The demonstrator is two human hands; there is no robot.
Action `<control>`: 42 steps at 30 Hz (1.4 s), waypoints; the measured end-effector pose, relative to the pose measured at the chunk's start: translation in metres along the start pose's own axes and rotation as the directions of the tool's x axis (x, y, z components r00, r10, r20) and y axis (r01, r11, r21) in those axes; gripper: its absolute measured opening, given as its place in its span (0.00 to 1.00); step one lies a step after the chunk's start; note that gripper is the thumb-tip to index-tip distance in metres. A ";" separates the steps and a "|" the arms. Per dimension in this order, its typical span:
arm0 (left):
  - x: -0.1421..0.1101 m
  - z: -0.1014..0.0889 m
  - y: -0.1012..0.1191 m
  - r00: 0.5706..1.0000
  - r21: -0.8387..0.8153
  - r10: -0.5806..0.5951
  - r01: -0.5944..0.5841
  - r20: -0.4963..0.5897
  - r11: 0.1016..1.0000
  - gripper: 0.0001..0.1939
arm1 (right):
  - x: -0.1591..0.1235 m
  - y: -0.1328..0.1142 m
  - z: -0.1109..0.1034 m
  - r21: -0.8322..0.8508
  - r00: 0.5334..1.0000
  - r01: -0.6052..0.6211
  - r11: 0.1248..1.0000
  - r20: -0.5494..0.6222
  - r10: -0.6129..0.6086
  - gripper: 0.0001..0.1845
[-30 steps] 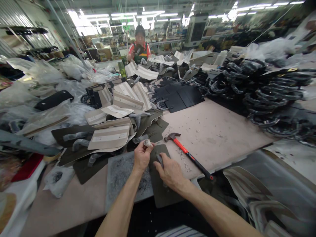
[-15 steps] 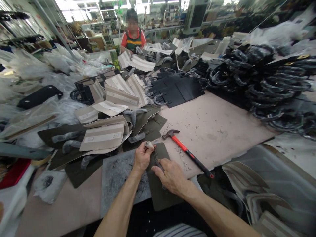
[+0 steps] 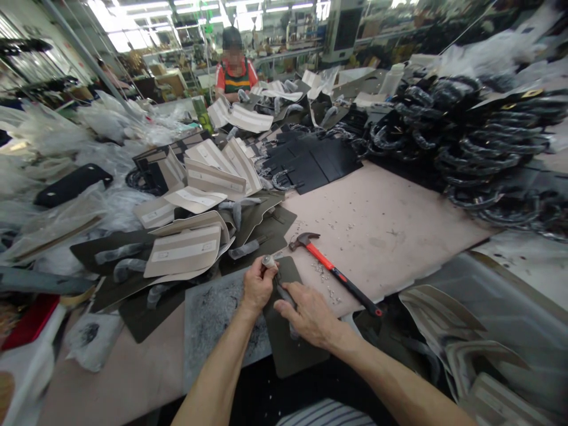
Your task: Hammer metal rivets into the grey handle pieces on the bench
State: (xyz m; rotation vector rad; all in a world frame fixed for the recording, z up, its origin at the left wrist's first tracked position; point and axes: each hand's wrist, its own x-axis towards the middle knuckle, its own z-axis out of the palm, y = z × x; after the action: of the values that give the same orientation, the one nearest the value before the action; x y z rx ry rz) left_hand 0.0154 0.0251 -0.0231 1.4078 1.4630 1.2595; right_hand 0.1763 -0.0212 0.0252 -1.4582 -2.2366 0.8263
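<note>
My left hand [image 3: 258,285] is closed round a short tool whose round, pale metal end [image 3: 268,261] points up at me; its lower part is hidden by my fingers. Under both hands lies a dark olive panel [image 3: 296,355], partly over a scuffed grey board [image 3: 205,331]. My right hand [image 3: 310,313] is closed on a grey, plastic-wrapped handle [image 3: 286,296] lying along that panel. A claw hammer [image 3: 335,272] with a red and black grip rests on the table, right of the panel and apart from my hands.
Beige-lined panels [image 3: 186,251] with wrapped handles are heaped to the left. Black panels [image 3: 317,157] lie ahead, and a tall stack of black wrapped handles [image 3: 483,142] stands at right. Small metal bits lie near the hammer. A co-worker [image 3: 235,74] sits across the table.
The view has shifted slightly. Both hands keep their grips on the tool and the handle, with hardly any movement.
</note>
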 end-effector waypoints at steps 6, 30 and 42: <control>0.000 0.000 0.007 0.991 0.231 0.109 -0.124 0.080 0.965 0.10 | 0.001 0.069 -0.037 -0.212 0.921 -0.236 0.948 -0.360 0.148 0.19; -0.001 -0.003 0.004 0.982 0.210 0.147 -0.169 0.116 0.963 0.10 | -0.012 0.009 -0.123 -0.270 0.999 -0.042 0.962 -0.024 0.037 0.12; -0.002 -0.002 0.004 0.981 0.192 0.150 -0.173 0.126 0.966 0.10 | -0.023 0.018 -0.098 -0.285 0.997 -0.071 0.956 -0.009 0.071 0.15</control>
State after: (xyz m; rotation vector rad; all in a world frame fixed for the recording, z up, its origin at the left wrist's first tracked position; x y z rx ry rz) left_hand 0.0143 0.0224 -0.0191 1.7346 1.4560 1.1347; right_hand 0.2545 -0.0092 0.0897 -1.6729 -2.3943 0.5406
